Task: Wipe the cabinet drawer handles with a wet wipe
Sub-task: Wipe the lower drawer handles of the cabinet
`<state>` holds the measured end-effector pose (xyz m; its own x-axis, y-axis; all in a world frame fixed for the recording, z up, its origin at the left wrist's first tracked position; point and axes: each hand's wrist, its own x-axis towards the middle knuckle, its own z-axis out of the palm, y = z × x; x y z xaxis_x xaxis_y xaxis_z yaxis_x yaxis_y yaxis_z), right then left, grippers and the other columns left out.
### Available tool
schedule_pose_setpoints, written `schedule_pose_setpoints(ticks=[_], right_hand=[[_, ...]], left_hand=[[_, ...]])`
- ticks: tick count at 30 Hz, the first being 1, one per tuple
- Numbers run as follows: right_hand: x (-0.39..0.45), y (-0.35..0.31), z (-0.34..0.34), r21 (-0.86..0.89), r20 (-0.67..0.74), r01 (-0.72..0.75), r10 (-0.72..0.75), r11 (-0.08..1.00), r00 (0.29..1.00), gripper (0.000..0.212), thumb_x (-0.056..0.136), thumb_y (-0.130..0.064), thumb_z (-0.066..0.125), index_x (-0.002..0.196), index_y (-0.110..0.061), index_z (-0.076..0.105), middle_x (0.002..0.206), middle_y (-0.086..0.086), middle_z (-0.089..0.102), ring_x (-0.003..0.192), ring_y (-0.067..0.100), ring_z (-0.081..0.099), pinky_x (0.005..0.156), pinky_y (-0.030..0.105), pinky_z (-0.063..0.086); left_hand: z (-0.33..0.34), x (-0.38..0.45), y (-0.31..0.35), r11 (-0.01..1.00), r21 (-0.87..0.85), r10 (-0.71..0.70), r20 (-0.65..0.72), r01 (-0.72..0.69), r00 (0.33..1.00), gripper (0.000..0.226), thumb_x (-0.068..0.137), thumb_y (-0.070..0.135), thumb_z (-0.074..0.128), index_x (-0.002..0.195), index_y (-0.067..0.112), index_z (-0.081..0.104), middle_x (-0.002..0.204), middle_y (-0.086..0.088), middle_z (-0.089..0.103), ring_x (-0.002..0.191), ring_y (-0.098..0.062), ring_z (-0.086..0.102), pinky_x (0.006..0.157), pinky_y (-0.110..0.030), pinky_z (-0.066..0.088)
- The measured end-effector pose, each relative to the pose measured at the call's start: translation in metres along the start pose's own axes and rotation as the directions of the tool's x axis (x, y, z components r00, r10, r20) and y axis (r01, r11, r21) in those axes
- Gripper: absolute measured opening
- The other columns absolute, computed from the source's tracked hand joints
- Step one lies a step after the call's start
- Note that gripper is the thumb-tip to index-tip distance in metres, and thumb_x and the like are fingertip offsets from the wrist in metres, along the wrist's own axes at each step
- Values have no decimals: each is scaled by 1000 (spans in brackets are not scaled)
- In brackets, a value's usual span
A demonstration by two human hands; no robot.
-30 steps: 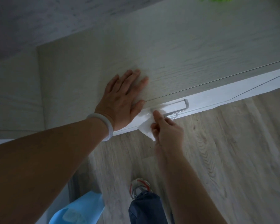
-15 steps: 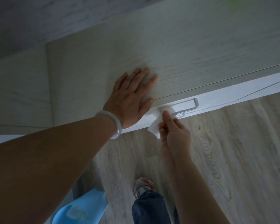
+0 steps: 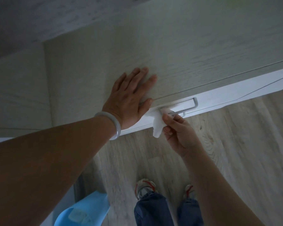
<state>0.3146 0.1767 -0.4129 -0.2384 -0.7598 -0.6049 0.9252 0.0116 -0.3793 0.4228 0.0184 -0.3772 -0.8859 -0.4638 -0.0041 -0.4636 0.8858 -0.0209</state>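
Inspector: Head view, state of hands?
Me: My left hand lies flat, fingers straight, on the cabinet top. My right hand pinches the wet wipe against the drawer handle, left end.
Inspector: Risk?
Me: Loose pinch; the wipe could slip off the bar

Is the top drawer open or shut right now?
Shut, as far as visible: the drawer front sits flush under the cabinet top, while the right hand rubs the wipe on the handle.

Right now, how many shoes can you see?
2: one shoe on the floor below the wet wipe, the other shoe just right of it, partly hidden behind the right forearm.
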Motion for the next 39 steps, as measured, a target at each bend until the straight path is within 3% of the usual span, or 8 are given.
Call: schedule_pose_setpoints(ticks=[5, 11, 15, 20, 27, 31, 35, 39], right_hand=[[1, -20, -14, -73, -33, -10, 8, 997, 999, 3, 66, -9, 74, 63, -10, 73, 63, -1, 61, 44, 2, 44, 39, 7, 35], [1, -61, -37, -40, -56, 43, -46, 998, 997, 51, 32, -26, 99, 73, -9, 74, 62, -6, 60, 39, 0, 42, 36, 6, 32], [-5, -41, -15, 66, -188, 38, -25, 997, 982, 30, 61, -9, 82, 84, -3, 64, 68, 3, 55, 43, 2, 46, 39, 8, 37], [-9, -16, 13, -152, -305, -46, -2, 987, 952, 9, 74, -4, 74, 81, 0, 70, 73, 9, 62, 49, 7, 49, 44, 12, 43], [-16, -80, -25, 159, -480, 260, -156, 952, 863, 20, 73, -4, 72, 90, 1, 63, 83, 8, 62, 50, 4, 56, 45, 11, 43], [-19, -81, -1, -155, -447, 190, -240, 969, 862, 14, 86, -2, 66, 72, -2, 68, 61, 4, 67, 54, 11, 63, 56, 18, 53], [-15, -75, 7, -724, -398, 29, -452, 689, 798, 19, 85, -19, 71, 74, -4, 69, 55, 6, 57, 50, 14, 45, 47, 25, 37], [-15, -68, 7, -689, -419, 78, -484, 721, 768, 15, 83, -14, 73, 70, -13, 67, 66, 9, 62, 54, 14, 58, 48, 24, 49]], left_hand=[[-1, 1, 1, 1000, -12, 3, -14, -3, 1000, 60, 98, 47, 29, 153, 24, 28, 160, -6, 24, 147, -24, 22, 119, -47, 18], [-1, 1, 0, 1000, -14, 12, -23, -12, 1000, 60, 97, 46, 30, 152, 23, 31, 159, -6, 26, 147, -25, 25, 119, -47, 18], [0, 1, -2, 1000, -6, 12, -15, -12, 1000, 60, 97, 47, 29, 152, 23, 30, 159, -7, 26, 147, -25, 24, 119, -47, 18], [-1, 1, -1, 1000, -3, 10, -11, -10, 1000, 60, 98, 47, 28, 152, 23, 29, 159, -7, 26, 147, -25, 23, 119, -47, 18], [0, 1, -1, 1000, -8, 16, -3, -16, 1000, 60, 97, 46, 27, 153, 23, 29, 159, -7, 26, 147, -26, 24, 119, -47, 19], [0, 1, -2, 1000, 2, 15, -9, -15, 1000, 60, 97, 46, 27, 153, 23, 29, 159, -7, 26, 147, -26, 24, 118, -48, 20], [-1, 2, -1, 1000, -7, 12, -7, -12, 1000, 60, 98, 46, 27, 152, 23, 30, 159, -7, 26, 147, -26, 24, 118, -49, 21], [-1, 1, -1, 1000, -9, 7, -6, -7, 1000, 59, 98, 46, 26, 153, 23, 29, 159, -7, 26, 147, -26, 23, 118, -48, 20]])
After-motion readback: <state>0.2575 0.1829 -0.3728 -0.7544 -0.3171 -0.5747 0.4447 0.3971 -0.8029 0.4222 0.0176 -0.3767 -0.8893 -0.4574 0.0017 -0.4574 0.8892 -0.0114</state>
